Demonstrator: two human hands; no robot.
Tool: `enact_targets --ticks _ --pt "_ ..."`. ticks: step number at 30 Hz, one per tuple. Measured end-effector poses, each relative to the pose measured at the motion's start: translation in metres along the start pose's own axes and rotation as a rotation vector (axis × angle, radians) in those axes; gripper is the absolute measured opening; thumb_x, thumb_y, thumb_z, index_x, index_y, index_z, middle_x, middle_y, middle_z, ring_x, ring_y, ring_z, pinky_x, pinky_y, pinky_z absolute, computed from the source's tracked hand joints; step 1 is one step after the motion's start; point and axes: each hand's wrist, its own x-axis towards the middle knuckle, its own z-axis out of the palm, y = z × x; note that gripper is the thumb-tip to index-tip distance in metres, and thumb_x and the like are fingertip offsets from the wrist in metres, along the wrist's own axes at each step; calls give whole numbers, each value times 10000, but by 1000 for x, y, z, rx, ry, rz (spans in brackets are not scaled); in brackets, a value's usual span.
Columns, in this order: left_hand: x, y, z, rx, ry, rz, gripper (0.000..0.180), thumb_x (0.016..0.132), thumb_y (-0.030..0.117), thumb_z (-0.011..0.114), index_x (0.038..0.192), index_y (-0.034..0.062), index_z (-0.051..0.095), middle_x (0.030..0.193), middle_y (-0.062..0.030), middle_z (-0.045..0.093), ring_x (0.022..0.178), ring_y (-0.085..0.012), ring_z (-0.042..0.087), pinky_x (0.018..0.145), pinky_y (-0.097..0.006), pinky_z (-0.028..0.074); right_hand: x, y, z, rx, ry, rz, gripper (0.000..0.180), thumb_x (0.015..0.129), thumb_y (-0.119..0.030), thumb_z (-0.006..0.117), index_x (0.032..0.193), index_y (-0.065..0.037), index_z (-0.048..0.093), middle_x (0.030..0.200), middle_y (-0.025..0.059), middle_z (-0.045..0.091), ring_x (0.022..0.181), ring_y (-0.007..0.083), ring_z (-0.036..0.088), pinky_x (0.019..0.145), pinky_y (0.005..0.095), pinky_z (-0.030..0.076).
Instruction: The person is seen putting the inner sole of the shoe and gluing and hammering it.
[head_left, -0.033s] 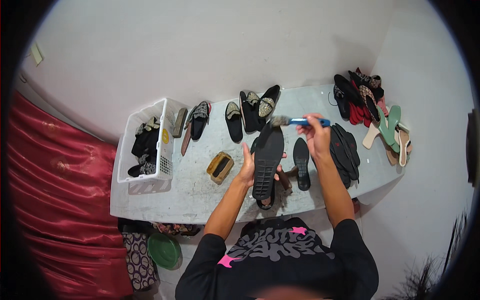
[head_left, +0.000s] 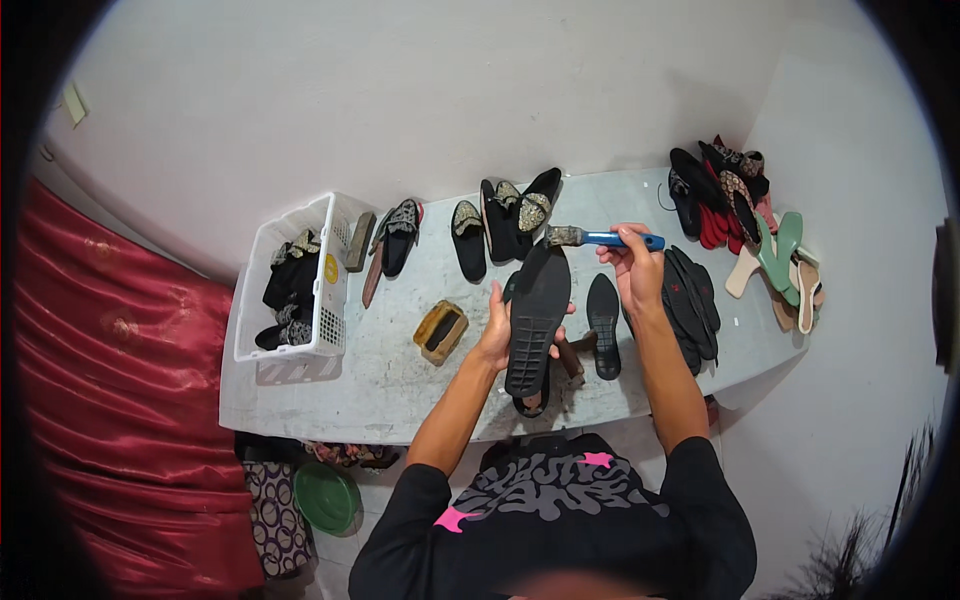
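My left hand (head_left: 495,330) grips a long black shoe sole (head_left: 538,318) by its left edge and holds it flat above the grey table (head_left: 390,395). My right hand (head_left: 632,272) holds a blue-handled brush (head_left: 605,238). The brush bristles point left and sit at the far tip of the sole. Under the held sole lies another dark shoe part, mostly hidden.
A small yellowish tin (head_left: 440,330) stands left of the sole. A white basket (head_left: 325,330) with shoes is at the table's left end. Sandals (head_left: 468,240) line the back, a black insole (head_left: 603,325) and stacked black soles (head_left: 690,295) lie right, a shoe pile (head_left: 725,195) far right.
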Motion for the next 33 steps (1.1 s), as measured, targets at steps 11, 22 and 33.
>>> enact_targets --ticks 11,22,33 --pt "1 10 0 -129 -1 0 701 966 601 232 1371 59 415 1245 -205 524 940 -251 606 700 -431 581 -20 12 4 -83 -219 129 165 903 -91 572 944 69 573 802 168 631 647 231 655 553 314 542" --pt "-1 7 -14 -195 -52 -3 758 935 652 235 1371 56 408 1273 -211 523 1043 -300 602 771 -506 563 -33 13 7 -113 -269 140 147 913 -83 541 958 54 569 822 173 626 675 234 640 599 308 522" --pt "-5 9 -7 -144 -126 28 754 927 662 257 1343 67 457 1263 -198 541 1098 -321 576 934 -568 458 -43 16 14 -111 -310 190 137 903 -83 570 936 50 585 813 163 635 669 227 654 579 303 529"
